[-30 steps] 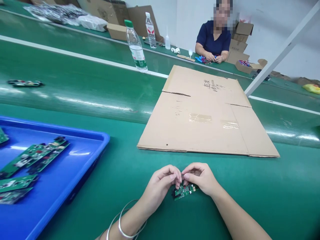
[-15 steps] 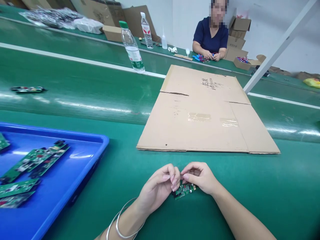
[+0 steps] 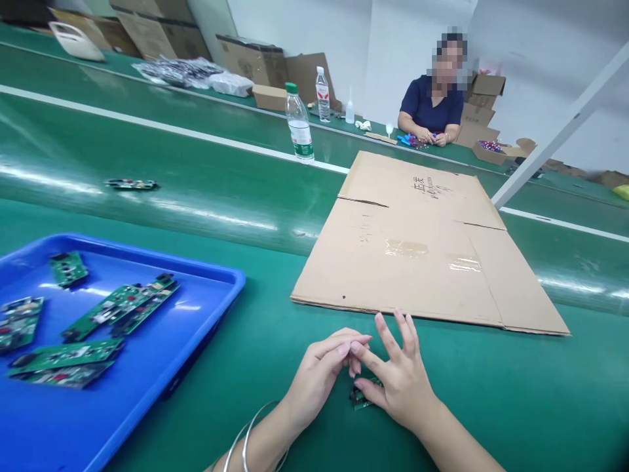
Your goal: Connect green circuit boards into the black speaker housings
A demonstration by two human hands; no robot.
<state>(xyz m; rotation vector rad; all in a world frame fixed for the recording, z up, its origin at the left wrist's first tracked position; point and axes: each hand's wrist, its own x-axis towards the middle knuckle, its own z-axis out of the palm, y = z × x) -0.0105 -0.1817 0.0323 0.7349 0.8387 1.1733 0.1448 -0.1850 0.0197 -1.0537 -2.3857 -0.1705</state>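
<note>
A small green circuit board (image 3: 364,401) lies on the green table, partly hidden under my right hand (image 3: 400,377). That hand is spread, its index fingertip meeting the fingers of my left hand and its thumb over the board. My left hand (image 3: 319,373), with silver bangles at the wrist, has its thumb and fingers pressed together above the board's left end; anything between them is too small to make out. To the left, several more circuit boards (image 3: 101,311) lie in a blue tray (image 3: 216,272).
Beyond my hands a flattened cardboard sheet (image 3: 417,275) lies flat. A water bottle (image 3: 301,134) stands behind it, left of a slanted white post (image 3: 550,137). One board (image 3: 132,185) rests on the far green surface. A person (image 3: 435,108) sits across.
The view has shifted, showing more of the tray. My right hand has opened from a pinch, its fingers now spread upward. My left fingers have straightened towards the right hand.
</note>
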